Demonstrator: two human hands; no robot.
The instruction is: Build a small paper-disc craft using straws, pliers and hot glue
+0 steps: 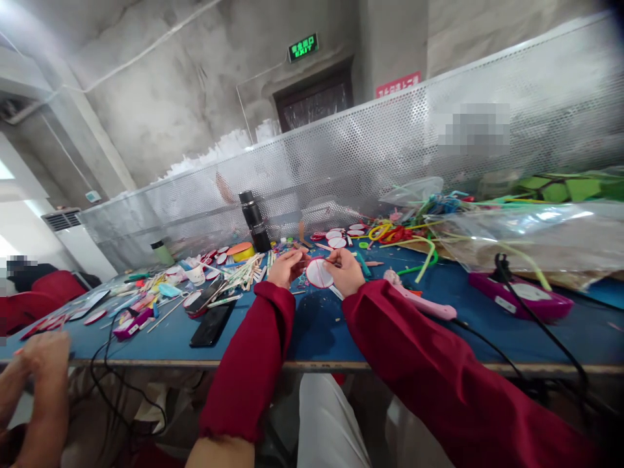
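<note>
Above the blue table, my right hand grips a white round disc with a red rim by its right edge, thumb on the face. A thin line crosses the disc. My left hand is closed in a pinch beside the disc's upper left edge; what lies between its fingertips is too small to make out. Right of my right hand lies a pink glue gun with a black cord. Behind my hands are similar red-rimmed white discs.
A black bottle stands behind my left hand. A black phone, wooden sticks and craft scraps lie leftward. On the right are a purple power strip and plastic bags. Another person's hands rest at far left.
</note>
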